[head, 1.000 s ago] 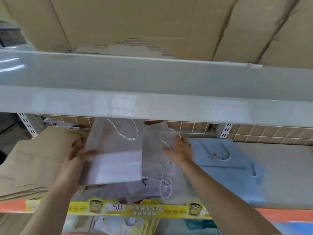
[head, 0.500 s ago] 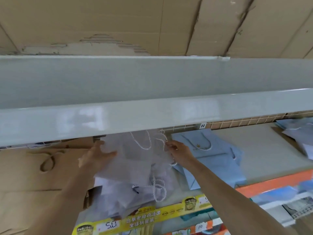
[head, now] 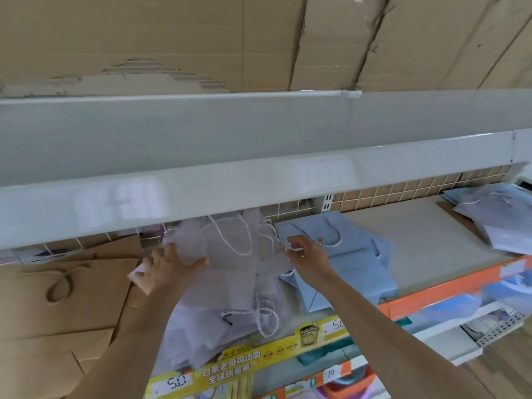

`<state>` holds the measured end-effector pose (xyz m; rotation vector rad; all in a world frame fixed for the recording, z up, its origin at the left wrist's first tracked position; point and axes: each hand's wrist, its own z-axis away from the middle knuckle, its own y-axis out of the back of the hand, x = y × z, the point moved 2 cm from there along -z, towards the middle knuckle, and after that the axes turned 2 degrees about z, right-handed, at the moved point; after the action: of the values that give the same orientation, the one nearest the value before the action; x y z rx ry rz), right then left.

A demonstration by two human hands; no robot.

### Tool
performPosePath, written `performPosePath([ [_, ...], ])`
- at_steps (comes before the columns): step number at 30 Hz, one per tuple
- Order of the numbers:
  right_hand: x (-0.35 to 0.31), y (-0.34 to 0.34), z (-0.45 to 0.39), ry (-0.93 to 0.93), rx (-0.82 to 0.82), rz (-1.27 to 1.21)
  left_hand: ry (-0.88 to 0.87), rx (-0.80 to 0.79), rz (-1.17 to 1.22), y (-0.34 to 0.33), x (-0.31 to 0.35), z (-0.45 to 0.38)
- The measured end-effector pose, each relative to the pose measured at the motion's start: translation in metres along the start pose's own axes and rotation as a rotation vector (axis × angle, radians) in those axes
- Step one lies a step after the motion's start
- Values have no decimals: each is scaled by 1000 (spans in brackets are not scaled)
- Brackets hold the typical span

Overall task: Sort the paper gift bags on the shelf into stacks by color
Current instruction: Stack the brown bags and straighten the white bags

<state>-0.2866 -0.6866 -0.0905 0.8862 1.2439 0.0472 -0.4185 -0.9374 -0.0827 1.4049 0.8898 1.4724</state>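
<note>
A loose pile of white paper gift bags with twisted white cord handles lies in the middle of the shelf. My left hand holds the left edge of the top white bag, thumb on its face. My right hand pinches a white cord handle at that bag's right side. Light blue bags lie stacked just right of the pile. Brown kraft bags fill the left. More white bags lie at the far right.
The grey upper shelf's front lip hangs low and hides the back of the bags. A wire grid back panel runs behind. An orange shelf edge with a yellow price strip fronts the shelf. Bare shelf surface lies between the blue and far-right white bags.
The view has swung right and up, bringing the far-right white bags into sight. Both hands stay on the top white bag, the right hand now pinching its cord handle.
</note>
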Motion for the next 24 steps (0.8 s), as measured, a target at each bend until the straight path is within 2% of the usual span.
performPosePath([
  [5, 11, 25, 11, -17, 15, -55, 29, 58, 12, 9, 7, 7],
  [9, 26, 47, 20, -5, -20, -82, 2, 180, 4, 14, 19, 30],
  [13, 44, 81, 27, 17, -39, -103, -95, 280, 152, 15, 45, 61],
  [18, 71, 143, 34, 23, -79, -42, -212, 124, 348, 9, 99, 113],
  [24, 108, 223, 37, 14, -71, 24, -302, -36, 383, -11, 171, 170],
])
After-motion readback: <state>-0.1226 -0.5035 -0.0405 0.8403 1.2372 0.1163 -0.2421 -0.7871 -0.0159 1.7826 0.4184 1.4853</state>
